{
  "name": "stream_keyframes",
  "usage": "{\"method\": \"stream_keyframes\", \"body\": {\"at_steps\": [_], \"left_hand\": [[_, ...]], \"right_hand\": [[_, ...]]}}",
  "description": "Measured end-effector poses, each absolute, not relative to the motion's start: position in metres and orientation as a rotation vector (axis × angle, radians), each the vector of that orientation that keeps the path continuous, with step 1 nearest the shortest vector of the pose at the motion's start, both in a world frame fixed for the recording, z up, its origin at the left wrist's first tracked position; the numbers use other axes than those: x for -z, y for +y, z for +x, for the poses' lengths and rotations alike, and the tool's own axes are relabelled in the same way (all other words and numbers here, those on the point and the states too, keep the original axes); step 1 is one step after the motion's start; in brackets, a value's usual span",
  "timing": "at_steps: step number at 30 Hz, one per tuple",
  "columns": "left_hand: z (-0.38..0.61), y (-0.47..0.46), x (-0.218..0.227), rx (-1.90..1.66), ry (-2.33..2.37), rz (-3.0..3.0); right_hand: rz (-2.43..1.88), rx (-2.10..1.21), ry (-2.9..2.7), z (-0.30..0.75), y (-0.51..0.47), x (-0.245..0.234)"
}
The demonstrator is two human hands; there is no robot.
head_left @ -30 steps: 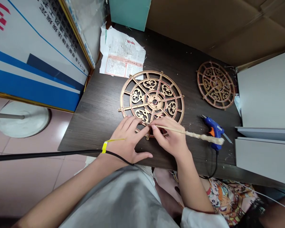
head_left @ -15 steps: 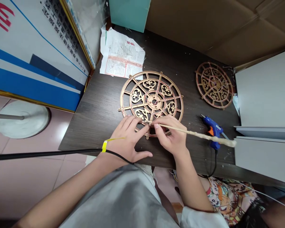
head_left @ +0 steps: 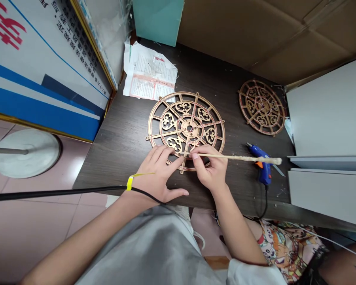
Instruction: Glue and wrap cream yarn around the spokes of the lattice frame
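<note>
Directions are read from the large wheel's hub. The dark desk [head_left: 121,130] carried everything I worked on. The large openwork wheel [head_left: 195,130] lay flat on it in front of me, its far edge close by the printed paper [head_left: 150,75] at 10 to 11 o'clock. The small wheel [head_left: 262,106] lay well apart, between 2 and 3 o'clock. My left hand [head_left: 163,170], at 7 o'clock, was spread open, fingertips resting on the rim. My right hand [head_left: 212,168], at 5 o'clock, was closed round a knobbly stick [head_left: 240,158]. The blue glue gun [head_left: 264,172] lay at 4 o'clock, unheld. Red lines [head_left: 194,107] followed many spokes and rings of the 2 wheels, so I judged the large wheel well advanced; what remained was probably near the stick's thin tip, at 7 o'clock, though my fingers hid part of that arc. Compared with 0.5 s earlier, the stick lay more nearly level, its thick end swung anticlockwise; my hands had barely shifted against the wheel.
</note>
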State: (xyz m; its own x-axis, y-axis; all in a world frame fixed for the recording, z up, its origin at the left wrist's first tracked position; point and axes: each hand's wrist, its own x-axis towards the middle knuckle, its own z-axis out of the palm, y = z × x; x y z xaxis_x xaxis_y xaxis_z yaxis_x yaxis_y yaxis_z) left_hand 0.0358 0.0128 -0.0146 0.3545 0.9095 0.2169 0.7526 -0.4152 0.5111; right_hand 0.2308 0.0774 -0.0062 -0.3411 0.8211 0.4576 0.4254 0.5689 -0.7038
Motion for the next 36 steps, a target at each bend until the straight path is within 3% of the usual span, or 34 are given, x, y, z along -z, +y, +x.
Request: {"method": "stream_keyframes", "body": {"at_steps": [11,18,22,36], "left_hand": [[0.036,0.013,0.016,-0.676,1.467,2.3],[0.038,0.012,0.014,-0.67,1.471,2.266],[0.039,0.013,0.012,-0.684,1.45,2.306],[0.037,0.017,0.005,-0.627,1.43,2.202]], "right_hand": [[-1.033,-0.557,-1.954,0.228,0.077,0.007],[-0.957,-0.056,-1.975,0.241,0.096,0.007],[-0.937,0.062,-1.945,0.246,0.098,0.018],[-1.144,-0.078,-1.734,0.248,0.092,0.021]]}}
